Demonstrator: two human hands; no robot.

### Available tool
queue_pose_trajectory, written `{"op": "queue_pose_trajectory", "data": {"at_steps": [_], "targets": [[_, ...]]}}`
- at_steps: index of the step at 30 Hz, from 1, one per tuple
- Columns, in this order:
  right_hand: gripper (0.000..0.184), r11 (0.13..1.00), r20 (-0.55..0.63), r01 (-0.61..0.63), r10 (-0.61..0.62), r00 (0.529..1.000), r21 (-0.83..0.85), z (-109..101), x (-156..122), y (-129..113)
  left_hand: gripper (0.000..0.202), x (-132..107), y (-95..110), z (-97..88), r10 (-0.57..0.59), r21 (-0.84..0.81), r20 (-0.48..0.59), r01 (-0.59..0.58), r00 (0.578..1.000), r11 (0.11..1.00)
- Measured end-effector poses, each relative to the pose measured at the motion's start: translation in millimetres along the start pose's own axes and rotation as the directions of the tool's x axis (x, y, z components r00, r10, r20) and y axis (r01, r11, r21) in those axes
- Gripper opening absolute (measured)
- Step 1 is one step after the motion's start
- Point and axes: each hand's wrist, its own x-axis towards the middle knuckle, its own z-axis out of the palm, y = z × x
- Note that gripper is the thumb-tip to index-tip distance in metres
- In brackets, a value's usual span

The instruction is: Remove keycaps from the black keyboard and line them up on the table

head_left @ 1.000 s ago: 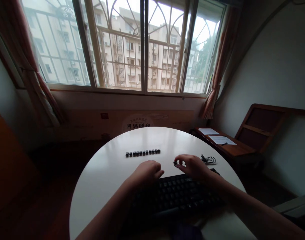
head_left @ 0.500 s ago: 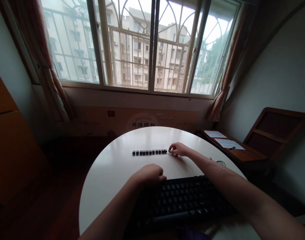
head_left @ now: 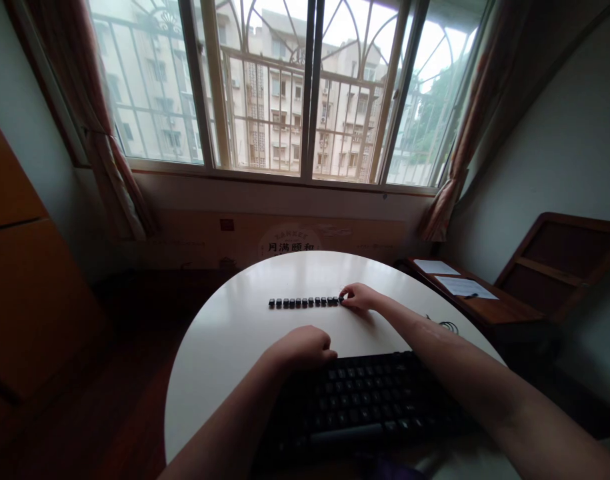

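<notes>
A straight row of small black keycaps [head_left: 305, 303] lies across the white round table [head_left: 219, 373]. At the row's right end, my right hand [head_left: 359, 297] pinches a black keycap [head_left: 341, 300] between thumb and fingers, close against its neighbour. Nearer to me is a black keyboard [head_left: 359, 393], partly covered by both forearms. My left hand [head_left: 307, 347] rests closed at the keyboard's far left corner, fingers curled under. Whatever those fingers hold, if anything, is hidden.
A thin dark cable [head_left: 449, 327] lies coiled near the table's right edge. Beyond it, a wooden chair [head_left: 515, 310] holds papers [head_left: 465, 287] and a pen. Behind the table, a printed cardboard box [head_left: 195, 237] stands below the barred window.
My right hand has brought its keycap up to the right end of the row, closing the small gap. My left hand stays at the keyboard corner. The view has shifted slightly.
</notes>
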Motion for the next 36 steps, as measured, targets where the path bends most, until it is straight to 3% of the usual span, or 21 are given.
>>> {"op": "queue_pose_trajectory", "data": {"at_steps": [6,9,12,13,16,20,24,31,36], "targets": [[0.044,0.997,-0.088,0.077,-0.077,0.993,-0.009,-6,-15,-9,0.035,0,1,-0.2,0.007,-0.006,0.001,-0.007,1.000,1.000],[0.033,0.988,-0.207,0.156,-0.153,0.966,-0.004,-17,-38,-18,0.034,1,0,0.2,-0.002,-0.025,0.007,0.003,1.000,1.000],[0.037,0.975,-0.354,0.220,-0.193,0.915,0.038,-33,-77,-24,0.033,2,0,-0.5,-0.003,-0.032,0.013,0.004,1.000,0.999],[0.042,0.959,-0.448,0.260,-0.185,0.875,0.113,-38,-93,-23,0.033,3,0,-0.9,-0.002,-0.034,0.017,0.003,1.000,0.999],[0.061,0.898,-0.618,0.279,-0.010,0.786,0.340,-47,-144,-11,0.033,4,0,-1.5,-0.005,-0.049,0.025,0.006,1.000,0.999],[0.070,0.731,-0.461,0.159,0.233,0.856,0.664,-38,-192,13,0.034,8,-3,0.0,-0.016,-0.075,0.032,0.018,0.999,0.997],[0.047,0.542,-0.388,0.166,0.325,0.863,0.824,-23,-205,21,0.036,12,-6,0.4,-0.049,-0.105,0.042,0.053,0.998,0.993],[0.028,0.561,-0.318,0.176,0.166,0.933,0.809,-9,-200,4,0.039,13,-1,-4.0,-0.075,-0.124,0.048,0.081,0.996,0.989],[0.022,0.595,-0.299,0.139,0.179,0.937,0.791,-3,-199,5,0.040,14,-3,-2.7,-0.083,-0.141,0.033,0.087,0.996,0.986]]}}
